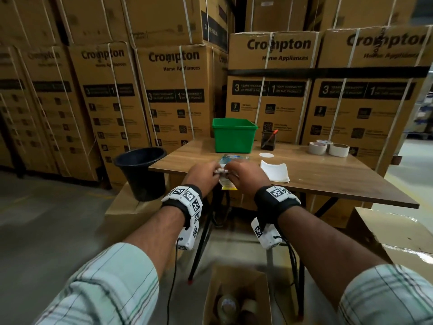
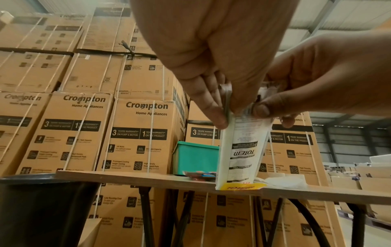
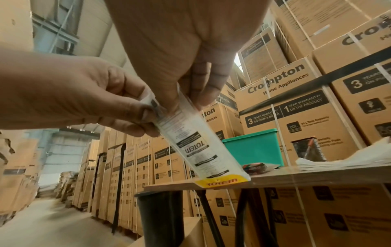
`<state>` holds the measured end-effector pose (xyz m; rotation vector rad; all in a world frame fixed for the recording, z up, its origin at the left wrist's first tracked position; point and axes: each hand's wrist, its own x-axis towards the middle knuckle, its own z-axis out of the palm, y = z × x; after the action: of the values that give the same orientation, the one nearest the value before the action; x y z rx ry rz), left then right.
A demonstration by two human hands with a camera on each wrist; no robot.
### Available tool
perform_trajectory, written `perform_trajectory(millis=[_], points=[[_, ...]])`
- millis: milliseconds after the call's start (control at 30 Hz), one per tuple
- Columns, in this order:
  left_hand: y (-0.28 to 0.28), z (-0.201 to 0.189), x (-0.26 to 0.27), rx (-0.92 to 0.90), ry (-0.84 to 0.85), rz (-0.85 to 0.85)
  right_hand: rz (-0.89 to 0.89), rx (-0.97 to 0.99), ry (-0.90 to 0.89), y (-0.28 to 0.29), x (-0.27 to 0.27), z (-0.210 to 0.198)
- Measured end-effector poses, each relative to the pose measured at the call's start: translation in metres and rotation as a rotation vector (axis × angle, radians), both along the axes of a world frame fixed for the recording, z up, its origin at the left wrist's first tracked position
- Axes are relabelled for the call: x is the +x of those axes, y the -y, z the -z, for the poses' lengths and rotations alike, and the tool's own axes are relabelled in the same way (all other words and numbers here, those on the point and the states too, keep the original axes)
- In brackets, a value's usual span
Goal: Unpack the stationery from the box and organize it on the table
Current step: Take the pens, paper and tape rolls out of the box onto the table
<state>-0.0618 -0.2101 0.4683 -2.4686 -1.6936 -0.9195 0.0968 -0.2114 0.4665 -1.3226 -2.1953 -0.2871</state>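
Note:
Both hands hold one white packet (image 1: 226, 184) printed TOTEM, with a yellow lower end, over the near edge of the wooden table (image 1: 328, 181). My left hand (image 1: 210, 172) and right hand (image 1: 241, 172) each pinch its top edge. In the left wrist view the packet (image 2: 243, 150) hangs upside down from the left fingertips (image 2: 220, 122) and the right thumb (image 2: 262, 110). The right wrist view shows the packet (image 3: 201, 150) tilted, its yellow end at the table edge. An open cardboard box (image 1: 236, 299) with several items inside stands on the floor below my arms.
On the table are a green bin (image 1: 234, 134), a black mesh holder (image 1: 268, 140) with a red pen, tape rolls (image 1: 328, 147), a white paper stack (image 1: 275, 171) and a colourful packet (image 1: 234, 158). A black bucket (image 1: 141, 172) stands left of it. Stacked cartons wall the back.

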Motion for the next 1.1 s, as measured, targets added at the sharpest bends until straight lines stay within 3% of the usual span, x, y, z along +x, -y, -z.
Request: perform_trajectory(millis=[133, 367, 600, 767, 900, 1100], points=[[-0.024, -0.006, -0.022, 0.080, 0.075, 0.054, -0.030, 0.002, -0.108, -0.031, -0.015, -0.011], [-0.081, 0.006, -0.047, 0.137, 0.032, -0.025, -0.062, 0.059, -0.062, -0.089, -0.044, 0.001], [-0.137, 0.043, -0.059, 0.036, 0.037, -0.140, -0.046, -0.027, -0.034, -0.151, -0.076, 0.039], [-0.172, 0.072, -0.058, -0.062, 0.024, -0.104, -0.030, -0.080, -0.053, -0.185, -0.080, 0.058], [-0.192, 0.072, -0.050, -0.049, -0.029, -0.138, -0.004, -0.113, -0.051, -0.202, -0.077, 0.065], [-0.203, 0.070, -0.037, -0.089, 0.039, -0.229, -0.070, -0.169, -0.209, -0.218, -0.069, 0.078]])
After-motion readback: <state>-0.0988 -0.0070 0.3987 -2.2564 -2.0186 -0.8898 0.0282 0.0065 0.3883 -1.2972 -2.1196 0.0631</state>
